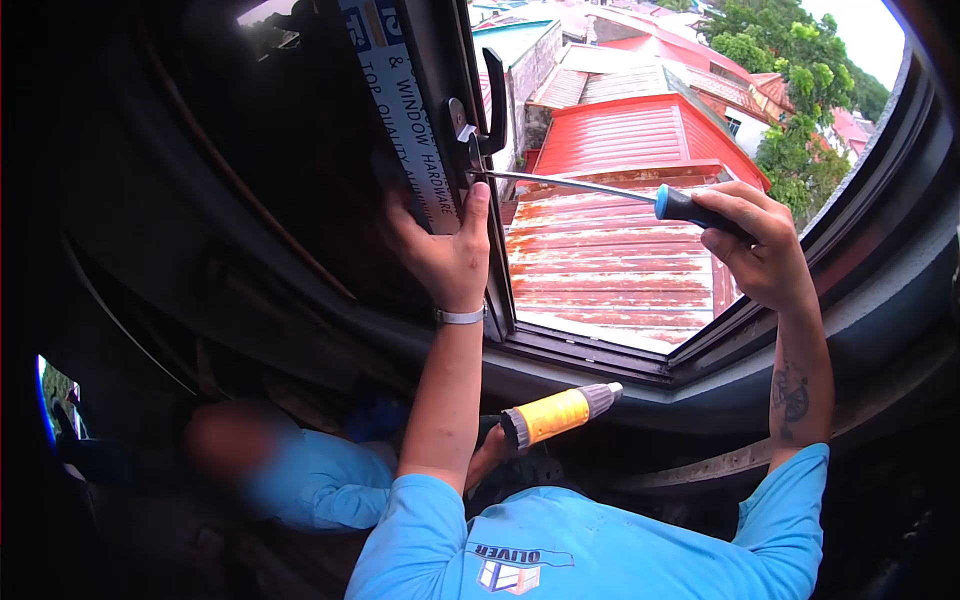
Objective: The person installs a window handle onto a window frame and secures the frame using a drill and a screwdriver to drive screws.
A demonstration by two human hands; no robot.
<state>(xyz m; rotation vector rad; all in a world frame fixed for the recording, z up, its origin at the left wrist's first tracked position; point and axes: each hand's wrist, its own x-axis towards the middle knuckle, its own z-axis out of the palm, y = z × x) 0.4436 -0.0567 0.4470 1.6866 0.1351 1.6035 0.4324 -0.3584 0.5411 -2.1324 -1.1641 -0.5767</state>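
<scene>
While clamped round the grip of the screwdriver [695,208], right hand [765,245] fingers shut tight, thumb lying on top. Out from those fingers, a long shaft running leftward, tip set at the plate under the window handle [492,100]. Just below that tip, left hand [445,255] fingers wrapped on the edge of the window sash [405,120], thumb raised beside the tip. Seemingly partway through turning a screw at the handle plate. Next, probably: keep the tip seated square, press inward while twisting, brace the sash firm. Well below both sets of fingers, a yellow drill [560,412] held in a co-worker's hand [487,455]. Beyond the opening, red roofs [620,260].
</scene>
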